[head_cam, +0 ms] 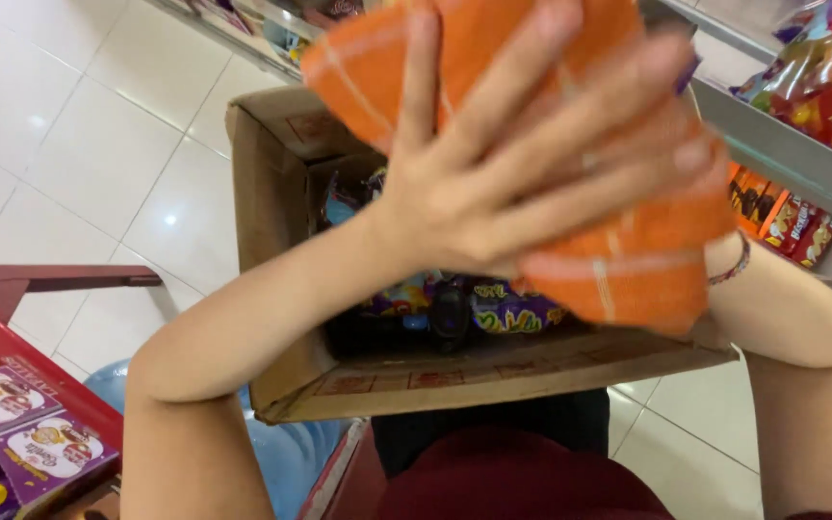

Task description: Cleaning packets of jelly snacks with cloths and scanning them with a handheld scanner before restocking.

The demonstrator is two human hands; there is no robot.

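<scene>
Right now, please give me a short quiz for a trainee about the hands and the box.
1. True or false: the left hand lies flat on the orange woven cloth.
2. What is under the hands: A, an open brown cardboard box; B, a metal bucket?
3. What does the right wrist wear?
Key: 1 true; 2 A; 3 a thin bracelet.

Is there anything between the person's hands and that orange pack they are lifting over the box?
Nothing visible: the left hand lies flat against the orange pack, fingers spread over it. The right hand is hidden behind the pack, above the open cardboard box.
</scene>
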